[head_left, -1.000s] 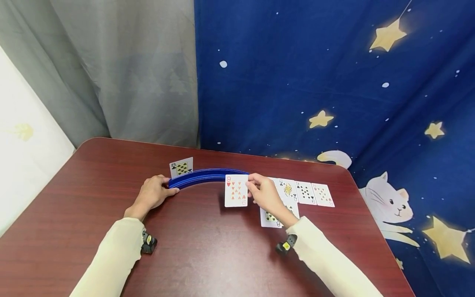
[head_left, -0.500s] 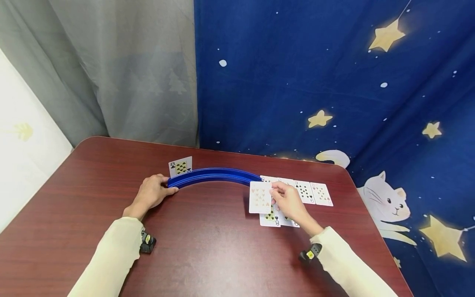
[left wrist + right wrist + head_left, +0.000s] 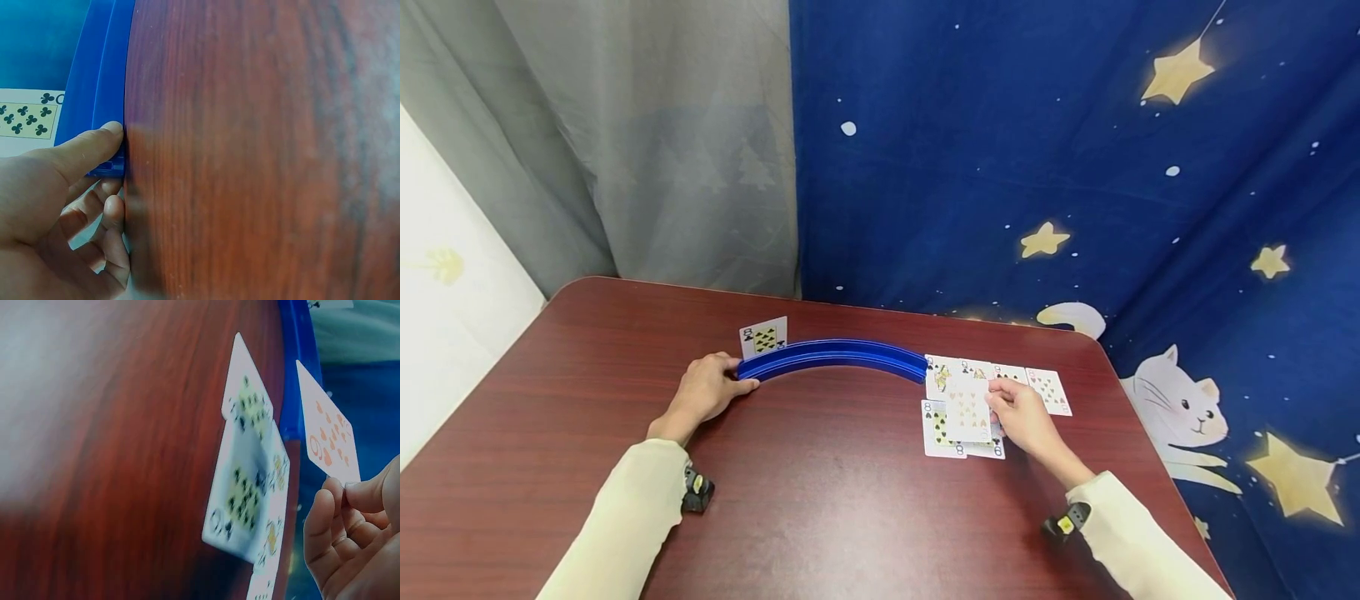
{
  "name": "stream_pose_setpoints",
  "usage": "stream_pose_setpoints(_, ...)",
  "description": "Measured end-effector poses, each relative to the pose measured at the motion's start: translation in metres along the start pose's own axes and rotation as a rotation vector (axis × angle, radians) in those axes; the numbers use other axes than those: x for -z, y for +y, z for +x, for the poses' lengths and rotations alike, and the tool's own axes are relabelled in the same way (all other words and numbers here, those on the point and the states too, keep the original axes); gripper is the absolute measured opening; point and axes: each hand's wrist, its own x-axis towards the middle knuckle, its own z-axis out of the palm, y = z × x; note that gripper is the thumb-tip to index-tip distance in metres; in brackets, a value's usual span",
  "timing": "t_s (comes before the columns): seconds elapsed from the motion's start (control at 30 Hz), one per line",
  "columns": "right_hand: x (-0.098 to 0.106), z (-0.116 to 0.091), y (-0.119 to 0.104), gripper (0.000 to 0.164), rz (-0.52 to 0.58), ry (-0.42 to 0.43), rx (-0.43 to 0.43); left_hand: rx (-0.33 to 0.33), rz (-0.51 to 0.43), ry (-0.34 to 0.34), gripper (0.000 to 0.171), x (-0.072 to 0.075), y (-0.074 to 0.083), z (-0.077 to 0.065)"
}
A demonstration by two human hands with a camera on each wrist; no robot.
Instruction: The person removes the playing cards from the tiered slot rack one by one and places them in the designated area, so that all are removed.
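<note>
A curved blue card holder (image 3: 838,352) lies across the table, and my left hand (image 3: 703,393) grips its left end between thumb and fingers. A clubs playing card (image 3: 765,338) stands at the holder's left part, slightly tilted. My right hand (image 3: 1024,418) pinches a hearts playing card (image 3: 967,408) by its right edge. In the right wrist view this hearts card (image 3: 330,428) is held above the other cards, apart from them. Beneath it are two black-suit cards (image 3: 934,443), partly covered in the head view.
Beyond the held card, a row of face-up cards lies right of the holder: face cards (image 3: 936,367), a black-suit card (image 3: 1009,372) and a red-suit card (image 3: 1051,390). The reddish-brown table (image 3: 820,500) ends near a grey curtain (image 3: 700,167) and a blue starry curtain (image 3: 940,183).
My right hand has carried the hearts card rightward, from in front of the holder to over the cards on the right. My left hand stays on the holder's end.
</note>
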Motion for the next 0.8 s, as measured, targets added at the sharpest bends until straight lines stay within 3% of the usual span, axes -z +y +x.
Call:
stream_pose_setpoints(0.5,0.031,-0.009,0.045,0.032,-0.185,0.017,-0.042,0.002,-0.003,0.004,0.037,0.001,0.001,-0.001)
stream_pose_setpoints(0.8,0.045,-0.009,0.063,0.031,-0.222,0.02,-0.047,-0.001,-0.001,0.009,0.038,0.002,0.003,-0.001)
